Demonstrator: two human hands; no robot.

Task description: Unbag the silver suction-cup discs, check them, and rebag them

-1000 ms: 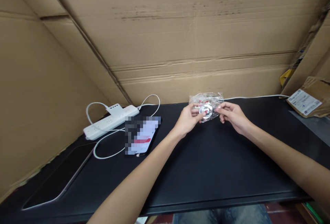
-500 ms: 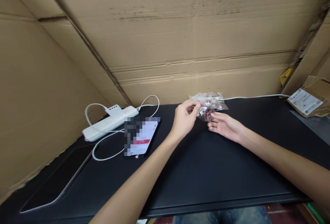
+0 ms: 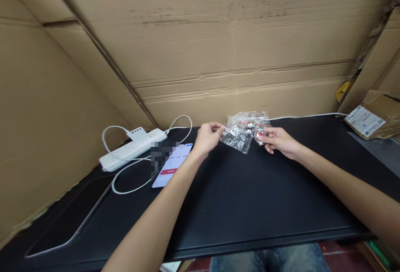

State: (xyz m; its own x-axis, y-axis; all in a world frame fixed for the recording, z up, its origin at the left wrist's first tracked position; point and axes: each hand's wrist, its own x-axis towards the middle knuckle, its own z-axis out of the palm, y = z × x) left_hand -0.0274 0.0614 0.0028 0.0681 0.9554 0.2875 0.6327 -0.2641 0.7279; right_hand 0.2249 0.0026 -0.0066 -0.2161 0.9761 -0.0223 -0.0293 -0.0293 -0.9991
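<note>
My left hand (image 3: 210,137) pinches the left corner of a clear plastic bag (image 3: 238,138), which hangs flat and crinkled over the black table. Between the thumb and fingers of my right hand (image 3: 276,142) is a round badge (image 3: 259,137), silver-rimmed with red and white on its face. The badge is outside the bag, just right of it. Behind both lie several clear packets (image 3: 250,121) with red, white and silver round pieces inside, close to the cardboard wall.
A phone (image 3: 170,167) with a lit screen lies left of my left forearm. Beyond it are a white power strip (image 3: 134,149) and looped white cable (image 3: 125,192). A dark tablet-like panel (image 3: 71,217) rests at left; a labelled brown package (image 3: 371,115) sits at right.
My hands have moved apart. The left drew the plastic bag leftward and the badge came out of it in my right hand, which shifted slightly right.
</note>
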